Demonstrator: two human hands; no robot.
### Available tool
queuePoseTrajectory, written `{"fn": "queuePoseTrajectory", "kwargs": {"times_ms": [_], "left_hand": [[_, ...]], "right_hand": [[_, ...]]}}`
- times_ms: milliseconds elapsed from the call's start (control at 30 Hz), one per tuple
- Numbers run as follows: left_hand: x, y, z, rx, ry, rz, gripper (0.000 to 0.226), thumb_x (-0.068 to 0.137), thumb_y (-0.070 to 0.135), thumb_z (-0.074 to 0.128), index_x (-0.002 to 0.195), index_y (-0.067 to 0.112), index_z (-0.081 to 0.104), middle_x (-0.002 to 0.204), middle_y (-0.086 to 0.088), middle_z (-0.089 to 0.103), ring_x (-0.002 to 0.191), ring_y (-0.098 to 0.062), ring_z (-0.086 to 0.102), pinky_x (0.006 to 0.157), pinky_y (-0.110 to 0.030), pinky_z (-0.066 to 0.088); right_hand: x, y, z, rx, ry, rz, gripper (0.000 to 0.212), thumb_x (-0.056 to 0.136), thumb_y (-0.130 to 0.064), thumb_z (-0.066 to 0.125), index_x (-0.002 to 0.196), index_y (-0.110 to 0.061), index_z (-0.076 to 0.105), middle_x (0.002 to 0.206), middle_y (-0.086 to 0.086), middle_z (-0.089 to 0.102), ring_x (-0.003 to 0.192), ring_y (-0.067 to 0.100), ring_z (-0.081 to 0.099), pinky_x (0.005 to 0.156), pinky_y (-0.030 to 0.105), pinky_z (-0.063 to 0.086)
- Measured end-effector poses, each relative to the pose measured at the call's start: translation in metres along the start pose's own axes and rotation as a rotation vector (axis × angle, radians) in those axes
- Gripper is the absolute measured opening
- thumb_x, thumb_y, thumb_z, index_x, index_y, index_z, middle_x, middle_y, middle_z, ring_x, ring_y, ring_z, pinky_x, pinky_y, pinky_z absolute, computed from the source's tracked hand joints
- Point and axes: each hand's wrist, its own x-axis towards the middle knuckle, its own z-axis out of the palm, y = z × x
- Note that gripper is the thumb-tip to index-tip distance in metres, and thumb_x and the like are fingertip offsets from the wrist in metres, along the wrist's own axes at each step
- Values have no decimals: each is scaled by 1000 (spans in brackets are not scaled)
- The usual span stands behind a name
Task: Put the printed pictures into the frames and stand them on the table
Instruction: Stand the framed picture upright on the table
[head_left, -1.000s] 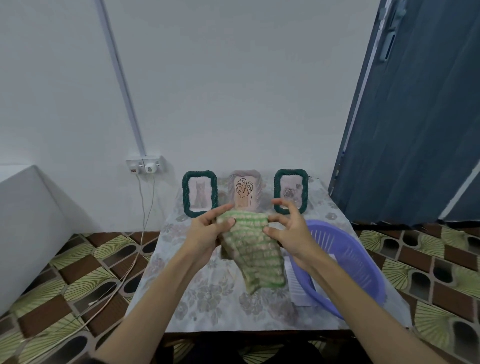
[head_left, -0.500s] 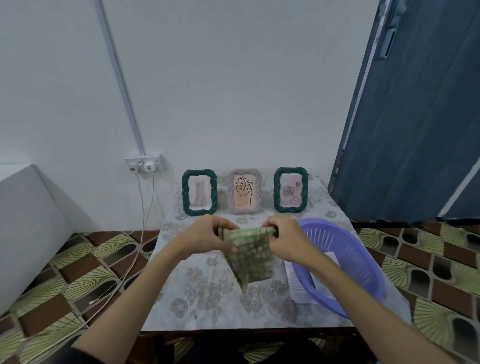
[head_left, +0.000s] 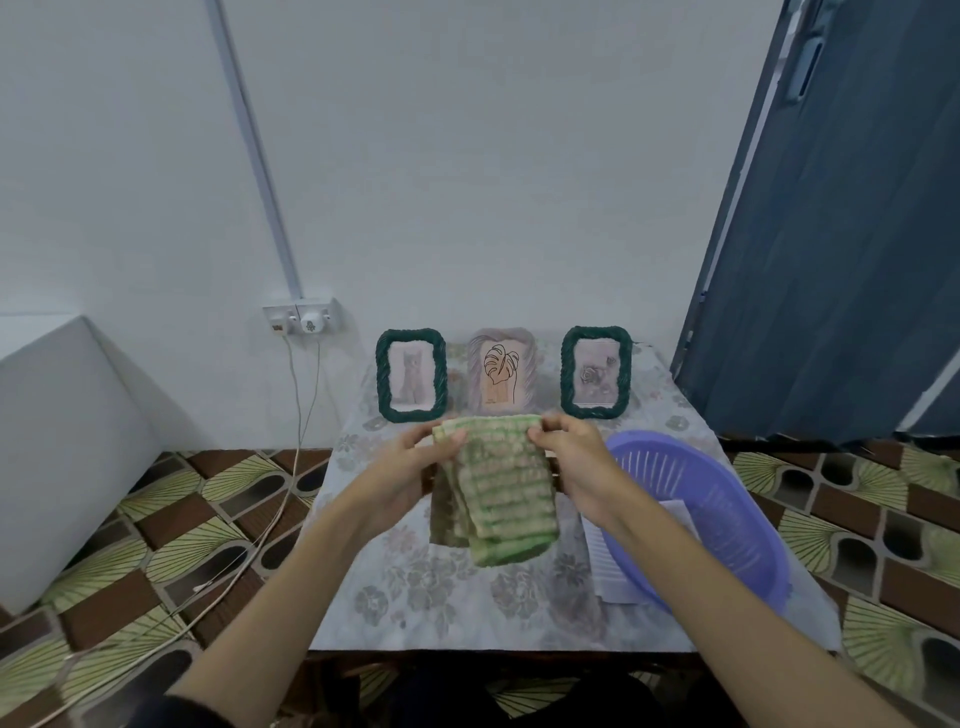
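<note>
Green cloth (head_left: 493, 499) hanging lengthwise, top edge pinched by left hand (head_left: 410, 467) and right hand (head_left: 571, 467)

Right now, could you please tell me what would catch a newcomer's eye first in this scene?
Most striking is the green striped cloth hanging at the centre, pinched at its top corners by the left hand and the right hand above the table. Behind it, three framed pictures stand in a row by the wall: a cat, a leaf drawing and a rose. A purple basket sits at the right.
</note>
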Motion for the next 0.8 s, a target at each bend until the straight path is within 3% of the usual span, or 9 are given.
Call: {"fn": "queuePoseTrajectory", "kwargs": {"times_ms": [33,100,200,333,433,500,567,700,800], "left_hand": [[-1,-7,2,-30,-13,-38,48,77,21,73,119,5,56,114,-15,66,96,-25,66,76,-31,54],[0,-20,4,-17,-18,-91,33,81,15,68,108,-1,61,105,-16,70,86,-23,69,67,-29,56],[4,-31,4,-82,77,-106,14,93,7,53,98,-2,62,85,-12,71,68,-18,69,53,-26,52],[10,-36,-5,-172,114,-104,21,97,13,47,110,5,61,95,-9,73,83,-23,70,64,-33,55],[9,-41,-10,-140,40,-144,23,92,16,56,116,16,56,106,-8,71,87,-24,71,61,-34,56],[11,-44,-14,-94,48,-158,35,86,8,64,118,18,52,106,-6,69,83,-21,69,58,-31,55],[15,-46,-21,-106,94,-134,43,84,-1,64,120,16,49,107,-7,67,86,-21,67,60,-30,57],[21,-54,-52,-123,134,-157,55,80,-7,65,128,9,43,115,-13,64,97,-26,66,71,-31,58],[22,-61,-82,-19,75,-216,62,78,-8,66,130,15,40,116,-14,63,100,-28,66,77,-36,57]], "right_hand": [[2,3,2,66,35,14,15,95,-10,51,81,-14,52,76,3,57,64,17,55,53,26,47],[7,9,6,163,71,46,8,94,-13,53,87,-11,55,83,7,61,72,20,58,65,33,50],[9,22,7,75,-16,88,17,90,-20,60,103,-8,59,97,7,67,87,22,63,76,37,52],[12,42,11,-168,-83,136,7,91,-18,59,96,-22,56,101,3,66,87,19,63,66,30,50],[21,46,21,-148,-34,91,20,93,-5,50,91,-25,53,98,11,65,80,25,62,63,35,52],[25,45,28,-133,-11,37,27,91,1,50,91,-25,54,100,16,66,83,28,64,70,41,54],[25,46,33,-91,-56,53,28,90,2,52,98,-24,54,100,14,67,82,26,64,68,38,55],[28,60,44,-91,-255,266,44,85,6,57,118,-21,43,99,9,62,83,25,62,62,36,54],[49,84,62,-58,-157,265,50,81,9,61,120,-13,39,107,14,60,88,24,62,67,36,53]]}}
